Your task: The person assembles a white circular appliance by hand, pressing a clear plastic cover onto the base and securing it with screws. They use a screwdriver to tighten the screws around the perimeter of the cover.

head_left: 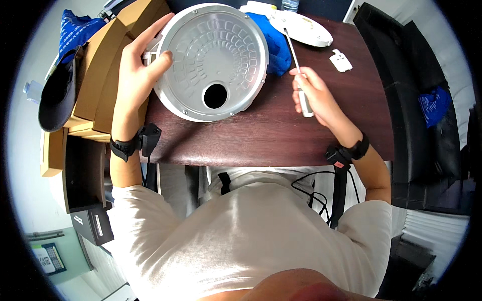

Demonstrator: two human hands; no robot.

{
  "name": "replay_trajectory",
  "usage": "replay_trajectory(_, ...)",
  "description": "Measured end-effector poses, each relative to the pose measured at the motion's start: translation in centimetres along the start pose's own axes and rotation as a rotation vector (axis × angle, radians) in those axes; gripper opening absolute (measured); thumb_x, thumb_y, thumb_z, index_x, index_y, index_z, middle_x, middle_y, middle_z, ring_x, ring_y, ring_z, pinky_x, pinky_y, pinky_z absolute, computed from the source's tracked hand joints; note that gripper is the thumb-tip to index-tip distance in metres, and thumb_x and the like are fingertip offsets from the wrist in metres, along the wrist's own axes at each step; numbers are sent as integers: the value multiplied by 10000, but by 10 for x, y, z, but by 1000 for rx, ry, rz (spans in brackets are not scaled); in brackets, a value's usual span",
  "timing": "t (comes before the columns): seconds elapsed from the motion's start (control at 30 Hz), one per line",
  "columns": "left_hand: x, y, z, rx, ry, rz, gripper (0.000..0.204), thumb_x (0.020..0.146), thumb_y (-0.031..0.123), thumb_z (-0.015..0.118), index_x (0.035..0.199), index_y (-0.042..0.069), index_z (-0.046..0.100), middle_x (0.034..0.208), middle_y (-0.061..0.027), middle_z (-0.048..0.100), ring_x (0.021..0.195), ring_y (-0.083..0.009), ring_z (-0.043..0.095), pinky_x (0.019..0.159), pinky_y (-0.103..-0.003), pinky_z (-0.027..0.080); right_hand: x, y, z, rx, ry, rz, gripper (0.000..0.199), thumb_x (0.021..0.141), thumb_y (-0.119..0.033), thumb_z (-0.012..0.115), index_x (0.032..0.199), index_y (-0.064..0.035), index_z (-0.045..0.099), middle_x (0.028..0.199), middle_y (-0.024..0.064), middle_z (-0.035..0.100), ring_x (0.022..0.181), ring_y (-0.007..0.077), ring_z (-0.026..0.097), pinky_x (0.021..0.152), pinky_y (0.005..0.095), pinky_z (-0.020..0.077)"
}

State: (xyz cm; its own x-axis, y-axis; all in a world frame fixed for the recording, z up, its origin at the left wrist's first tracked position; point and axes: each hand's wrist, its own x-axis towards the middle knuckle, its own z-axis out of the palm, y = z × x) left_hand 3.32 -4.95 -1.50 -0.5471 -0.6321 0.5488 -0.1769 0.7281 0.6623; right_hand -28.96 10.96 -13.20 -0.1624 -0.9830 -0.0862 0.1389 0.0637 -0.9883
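Note:
A round silver metal housing (216, 65) with an embossed pattern, a dark round hole and several screws along its rim is tilted up at the table's far left. My left hand (140, 67) grips its left edge, the thumb lying on the rim and the fingers stretched along the side by a small bracket. To the right of it, my right hand (317, 95) is closed round the pale handle of a screwdriver (291, 46). The long thin shaft points up and away, apart from the housing. Beyond the shaft lies a white oval cover (301, 30).
Behind the housing is a blue plastic bag (277, 45). A small white plastic piece (341, 60) lies on the dark wooden table (346, 100). Cardboard boxes (100, 65) and a black cap (58, 93) crowd the left side. A black sofa (419, 150) stands right.

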Motion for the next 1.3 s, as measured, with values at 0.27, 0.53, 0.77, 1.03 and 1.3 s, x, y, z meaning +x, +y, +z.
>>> replay_trajectory(0.27, 6, 20, 12, 91, -88, 117, 674, 771, 155, 634, 1425, 0, 589, 1218, -149, 703, 1102, -193, 646, 1017, -337, 480, -30, -51, -35, -1026, 116, -544, 277, 991, -207, 673, 1216, -52, 626, 1079, 140, 708, 927, 322, 709, 782, 388, 549)
replay_trajectory(0.53, 6, 41, 42, 239, -149, 251, 679, 710, 135, 643, 1371, -19, 607, 1396, -235, 620, 1312, -361, 606, 1130, -420, 438, -55, -73, -25, -1011, 38, -563, 213, 970, -197, 686, 1117, -49, 643, 986, 159, 711, 865, 355, 714, 723, 406, 547)
replay_trajectory(0.77, 4, 47, 61, 353, -249, 323, 688, 843, 408, 620, 1372, -32, 620, 1452, -261, 574, 1394, -400, 523, 1189, -501, 341, -64, -85, -9, -1048, -14, -585, 160, 954, -175, 694, 1016, -34, 652, 877, 136, 690, 687, 319, 693, 584, 376, 510)
replay_trajectory(1.03, 5, 54, 76, 386, -306, 370, 625, 832, 271, 441, 1349, -17, 643, 1422, -247, 601, 1424, -391, 496, 1224, -524, 257, -80, -78, -10, -1050, -49, -561, 123, 948, -157, 688, 948, -40, 650, 808, 112, 648, 602, 294, 645, 534, 370, 474)
replay_trajectory(1.3, 14, 62, 90, 332, -261, 370, 583, 818, 193, 450, 1305, -42, 667, 1386, -270, 619, 1378, -394, 540, 1209, -490, 300, -90, -71, -7, -1152, -90, -623, 116, 960, -176, 658, 911, -80, 615, 726, 88, 573, 550, 303, 594, 504, 406, 441)
